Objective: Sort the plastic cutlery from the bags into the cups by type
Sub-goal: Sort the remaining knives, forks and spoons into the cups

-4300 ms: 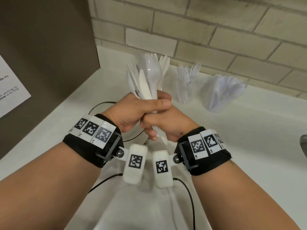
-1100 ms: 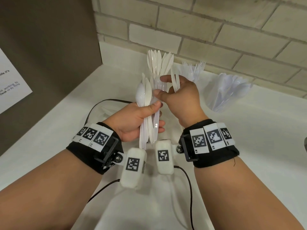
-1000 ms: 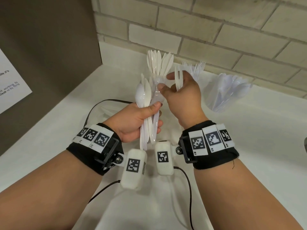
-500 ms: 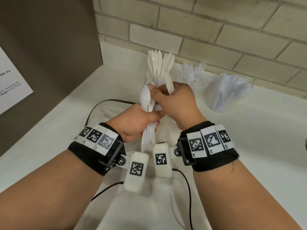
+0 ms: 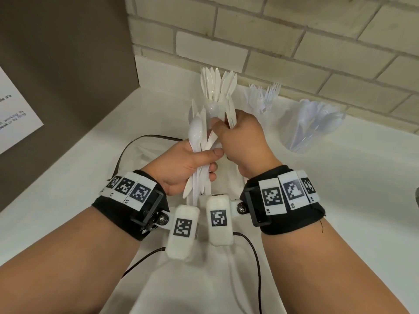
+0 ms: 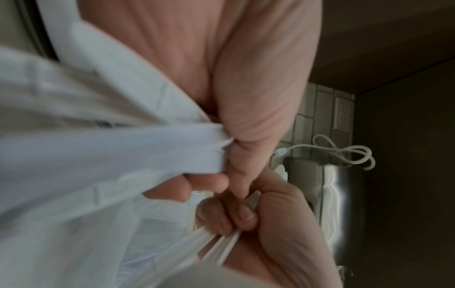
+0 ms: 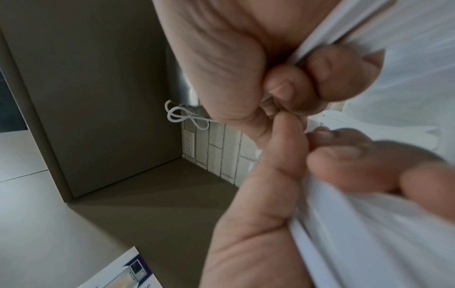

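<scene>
My left hand grips a bundle of white plastic cutlery upright above the counter, a spoon bowl on its left side. My right hand reaches in from the right and pinches a few thin pieces at the top of the bundle. The left wrist view shows my left thumb across the bundle and the right hand curled round thin handles. Behind stand three clear cups: knives, forks, spoons.
A white counter runs to a brick wall. A brown panel with a paper sheet closes off the left. A black cable lies under my hands. A metal object shows at the right edge.
A second ago my right hand held a fork lifted clear of the bundle. It has come back down against the bundle and pinches pieces there. The left hand has stayed in place.
</scene>
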